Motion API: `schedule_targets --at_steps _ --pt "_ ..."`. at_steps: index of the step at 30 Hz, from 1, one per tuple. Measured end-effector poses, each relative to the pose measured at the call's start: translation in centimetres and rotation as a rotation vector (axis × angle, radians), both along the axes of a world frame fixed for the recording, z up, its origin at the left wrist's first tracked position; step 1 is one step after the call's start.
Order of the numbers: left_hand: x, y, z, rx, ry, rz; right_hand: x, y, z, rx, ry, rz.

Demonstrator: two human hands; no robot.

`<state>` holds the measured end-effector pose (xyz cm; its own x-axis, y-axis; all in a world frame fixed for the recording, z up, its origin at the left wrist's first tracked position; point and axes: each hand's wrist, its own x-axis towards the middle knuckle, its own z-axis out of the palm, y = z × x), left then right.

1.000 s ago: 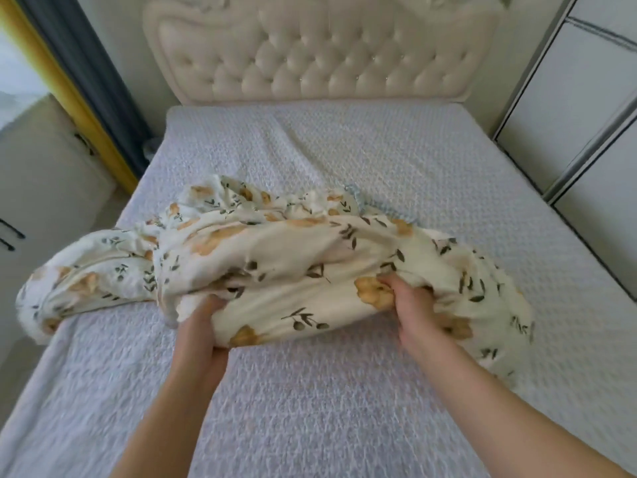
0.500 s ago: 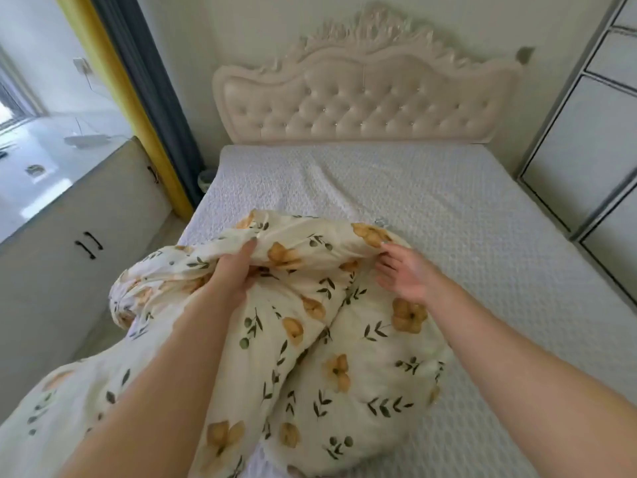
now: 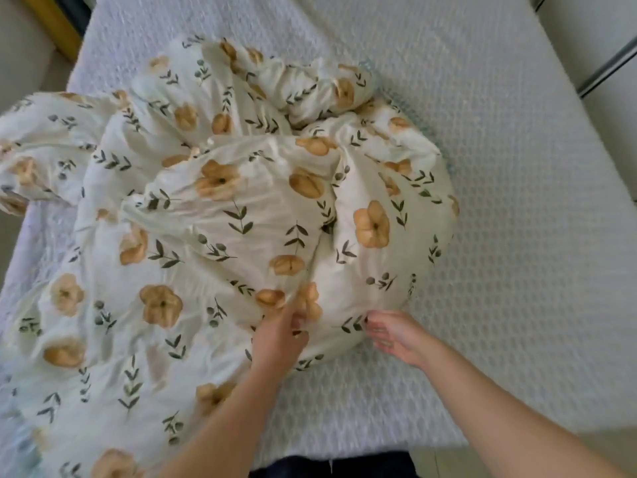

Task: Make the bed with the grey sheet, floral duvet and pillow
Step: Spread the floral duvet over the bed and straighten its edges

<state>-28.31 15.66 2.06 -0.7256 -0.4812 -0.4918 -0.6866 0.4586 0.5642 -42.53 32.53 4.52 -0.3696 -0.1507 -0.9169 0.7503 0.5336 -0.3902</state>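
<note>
Floral duvet (image 3: 220, 243) is bunched in a crumpled heap on the grey sheet (image 3: 517, 201), left of bed centre. Its left part hangs over the left edge of the bed, and the near-left part runs out of the bottom of the shot. The right lobe of the heap is rounded and puffy, with a twisted roll of fabric at the far side.

Left hand (image 3: 281, 334) is on the near edge of the heap, fingers curled and pinching a fold of duvet fabric right at a seam-like crease. The forearm lies over the near part of the duvet.

Right hand (image 3: 396, 334) is just beside the heap's near-right edge, above bare sheet. Fingers are loosely bent toward the fabric and nothing is gripped. Fingertips are at the duvet edge, but I can't tell if they make contact.

Hands are close together but apart, with the near rim of the right lobe between them.

The sheet covers the mattress, flat on the right half. Wardrobe doors (image 3: 603, 46) are at top right, a yellow strip (image 3: 55, 25) at top left. Dark clothing (image 3: 331, 467) shows at the bottom edge.
</note>
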Motion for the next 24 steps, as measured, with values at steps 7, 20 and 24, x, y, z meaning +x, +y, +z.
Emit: schedule_targets --at_steps 7,20,24 --pt "1.0 4.5 -5.6 -0.300 -0.270 -0.198 2.6 0.3 -5.0 0.008 -0.027 -0.029" --pt "-1.5 1.8 -4.6 0.329 -0.278 0.256 2.8 2.1 -9.7 -0.280 -0.126 -0.368" --pt "-4.0 9.1 -1.6 0.701 -0.294 0.454 -1.1 3.8 -8.6 -0.340 -0.176 -0.309"
